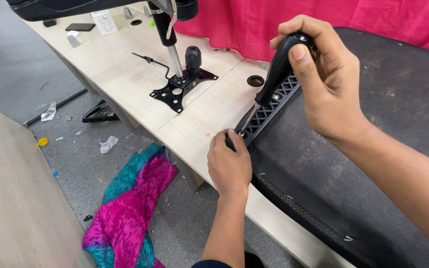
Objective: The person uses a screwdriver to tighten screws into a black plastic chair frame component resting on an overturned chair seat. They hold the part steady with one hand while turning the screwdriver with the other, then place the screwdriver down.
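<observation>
Nearest us, our left hand (229, 166) pinches the black lattice plastic bracket (269, 106) on the dark upturned seat (373, 149) at right. Our right hand (323, 74) grips a black-handled screwdriver (274, 74), tip on the bracket, over a pale wooden table (125, 69) and grey carpet (75, 149).

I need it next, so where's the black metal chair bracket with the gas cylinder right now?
In the head view, the black bracket sits on the wooden table, upper centre-left, left of the screwdriver in the right hand.

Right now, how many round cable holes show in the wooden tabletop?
2: one hole beside the black seat's edge near the screwdriver, another hole farther back by the white card. More may be hidden.
</observation>
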